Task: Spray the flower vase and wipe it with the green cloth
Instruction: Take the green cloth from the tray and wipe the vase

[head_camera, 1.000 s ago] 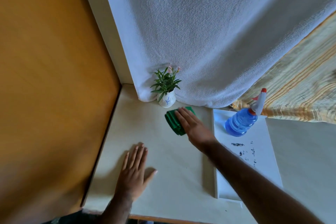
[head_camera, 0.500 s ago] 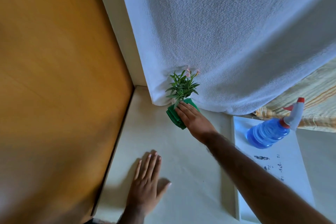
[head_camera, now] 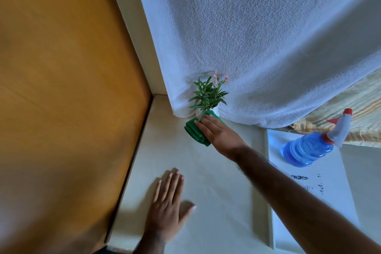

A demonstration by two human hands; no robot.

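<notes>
A small white flower vase (head_camera: pixel 215 110) with green leaves and pink blooms stands at the back of the cream table, against a hanging white towel. My right hand (head_camera: pixel 219 132) presses the folded green cloth (head_camera: pixel 194 132) against the vase's front, hiding most of the vase body. Fingers lie flat over the cloth. My left hand (head_camera: pixel 168 202) rests flat on the table near the front, fingers spread, holding nothing. The blue spray bottle (head_camera: pixel 309 147) with a white and red trigger head stands to the right on a white board.
A white towel (head_camera: pixel 257 37) hangs behind the vase. An orange-brown wooden panel (head_camera: pixel 61 89) walls the table's left side. The white board (head_camera: pixel 321 187) with dark marks lies on the right. A striped yellow fabric (head_camera: pixel 360 109) hangs at the far right.
My right hand slid the green cloth from the table up against the vase's front. The left hand stayed flat. The view shifted, so everything sits further right.
</notes>
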